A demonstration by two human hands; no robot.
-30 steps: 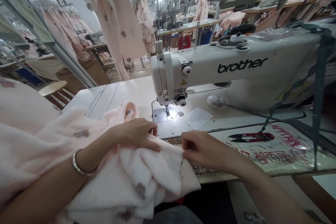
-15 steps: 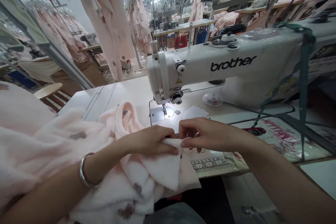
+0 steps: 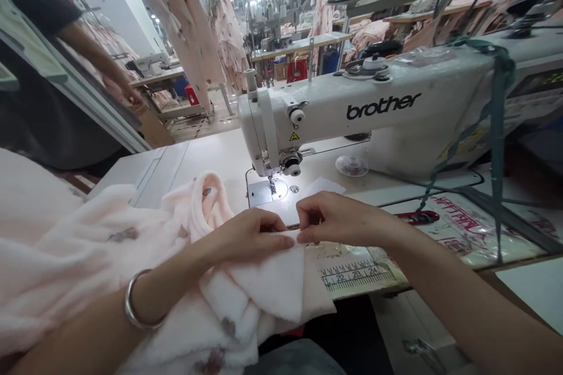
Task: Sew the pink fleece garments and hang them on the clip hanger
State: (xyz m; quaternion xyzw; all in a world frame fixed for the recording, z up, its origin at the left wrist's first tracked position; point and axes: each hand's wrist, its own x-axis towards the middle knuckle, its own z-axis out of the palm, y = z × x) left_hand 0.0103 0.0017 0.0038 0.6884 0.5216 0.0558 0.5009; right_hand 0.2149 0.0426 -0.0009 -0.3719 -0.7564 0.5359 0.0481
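Pale pink fleece fabric [image 3: 272, 281] with brown patches spreads over the left of the table and hangs off its front edge. My left hand [image 3: 250, 237] pinches the fabric's upper edge between thumb and fingers; a silver bangle is on that wrist. Close beside it, my right hand [image 3: 328, 220] is closed on the corner of the same edge, its fingertips partly hidden. Both hands are in front of the sewing machine's presser foot [image 3: 272, 186], apart from it. A looped, band-like part of the fabric [image 3: 209, 199] stands up left of the needle plate.
The white sewing machine [image 3: 382, 99] spans the table's right side. Near it lie a clear bobbin-like disc [image 3: 352, 166], a red-handled tool [image 3: 417, 217] and a ruler strip [image 3: 356, 274]. A co-worker's arm [image 3: 94, 53] shows at left. Pink garments [image 3: 185, 29] hang behind.
The folded edge between my hands now lies flatter, and my left thumb has moved on top near the corner. A co-worker has come into view at the left. The view has shifted slightly.
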